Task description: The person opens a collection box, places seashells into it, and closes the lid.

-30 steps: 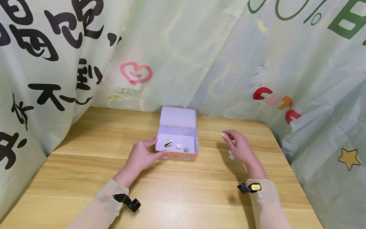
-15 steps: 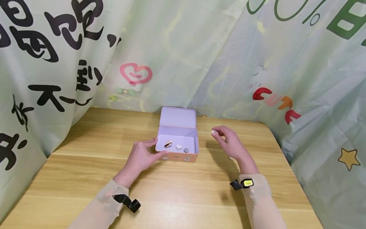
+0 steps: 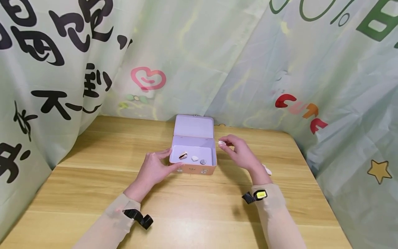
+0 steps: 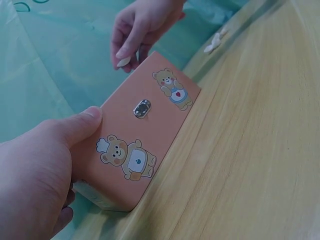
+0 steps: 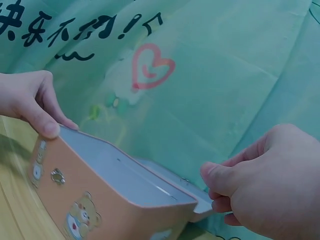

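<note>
An orange tin box (image 3: 196,170) with bear pictures and a lavender inside stands on the table, its lid (image 3: 193,126) tipped back. My left hand (image 3: 153,169) grips its left front corner, thumb on the front wall. Lying inside are a brown-streaked shell (image 3: 183,155), a small white shell (image 3: 195,158) and a round grey shell (image 3: 203,162). Just right of the box, above the table, my right hand (image 3: 240,152) pinches a white shell (image 4: 123,62) between thumb and fingers. In the right wrist view that shell is hidden behind the fingers.
White shells (image 4: 215,42) lie on the wooden table (image 3: 186,211) to the right, partly behind my right wrist in the head view. A printed curtain (image 3: 192,62) hangs along the table's back and sides. Each wrist wears a strapped black camera.
My right hand has moved left with the white shell, from over the right side of the table to beside the box. The left hand keeps its grip on the box.
</note>
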Demonstrator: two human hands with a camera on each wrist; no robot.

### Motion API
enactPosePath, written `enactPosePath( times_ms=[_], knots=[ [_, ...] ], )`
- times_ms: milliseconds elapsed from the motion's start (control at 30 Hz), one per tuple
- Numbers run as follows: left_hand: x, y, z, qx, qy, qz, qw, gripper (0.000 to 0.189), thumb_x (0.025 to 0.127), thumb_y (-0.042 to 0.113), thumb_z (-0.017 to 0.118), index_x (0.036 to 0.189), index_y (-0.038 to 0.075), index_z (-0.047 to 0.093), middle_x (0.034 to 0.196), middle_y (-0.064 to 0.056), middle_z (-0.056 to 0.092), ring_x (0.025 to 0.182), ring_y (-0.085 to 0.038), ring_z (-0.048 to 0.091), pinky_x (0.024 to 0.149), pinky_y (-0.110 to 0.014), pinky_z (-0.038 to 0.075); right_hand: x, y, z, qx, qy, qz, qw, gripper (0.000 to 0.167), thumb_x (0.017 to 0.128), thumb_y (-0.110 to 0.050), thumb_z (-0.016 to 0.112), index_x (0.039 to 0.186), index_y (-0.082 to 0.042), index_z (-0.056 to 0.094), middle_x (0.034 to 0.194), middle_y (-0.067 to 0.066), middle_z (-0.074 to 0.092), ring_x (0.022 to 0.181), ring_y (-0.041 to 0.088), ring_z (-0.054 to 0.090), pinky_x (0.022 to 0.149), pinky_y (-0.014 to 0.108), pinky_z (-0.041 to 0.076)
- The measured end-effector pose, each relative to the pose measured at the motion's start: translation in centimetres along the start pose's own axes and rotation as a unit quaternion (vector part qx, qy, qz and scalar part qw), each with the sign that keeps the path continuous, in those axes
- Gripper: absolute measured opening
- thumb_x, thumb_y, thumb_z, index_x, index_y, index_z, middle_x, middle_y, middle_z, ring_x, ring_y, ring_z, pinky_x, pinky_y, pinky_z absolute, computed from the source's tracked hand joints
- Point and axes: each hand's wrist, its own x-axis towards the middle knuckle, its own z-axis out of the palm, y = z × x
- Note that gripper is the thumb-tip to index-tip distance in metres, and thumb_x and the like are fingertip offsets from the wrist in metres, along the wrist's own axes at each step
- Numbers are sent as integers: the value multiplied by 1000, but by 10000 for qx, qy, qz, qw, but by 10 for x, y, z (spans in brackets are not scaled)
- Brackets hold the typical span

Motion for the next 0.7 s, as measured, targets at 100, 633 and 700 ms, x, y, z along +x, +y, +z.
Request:
enactPosePath(
  times_ms=[100,633,700],
  knots=[
    [0,0,0,12,5,4,10000,84,77,57,93,130,-4,70,131,-14,68,127,-39,62,102,-54,51,5,-3,5,118,-83,-64,9999,22,106,-13,67,124,0,72,112,8,71,105,28,68,95,54,54],
    [0,2,0,9,-1,-31,10000,83,78,55,93,130,-4,69,130,-15,68,127,-39,62,99,-53,54,22,-21,27,518,-241,-203,9982,21,95,-8,81,115,-1,77,102,3,74,92,21,67,87,42,56],
    [0,2,0,23,3,-42,10000,83,77,55,93,130,-4,69,130,-15,68,127,-38,62,101,-53,53,24,-22,30,566,-254,-206,9979,23,93,-8,83,113,-1,77,98,3,74,89,20,67,85,40,56]
  ],
)
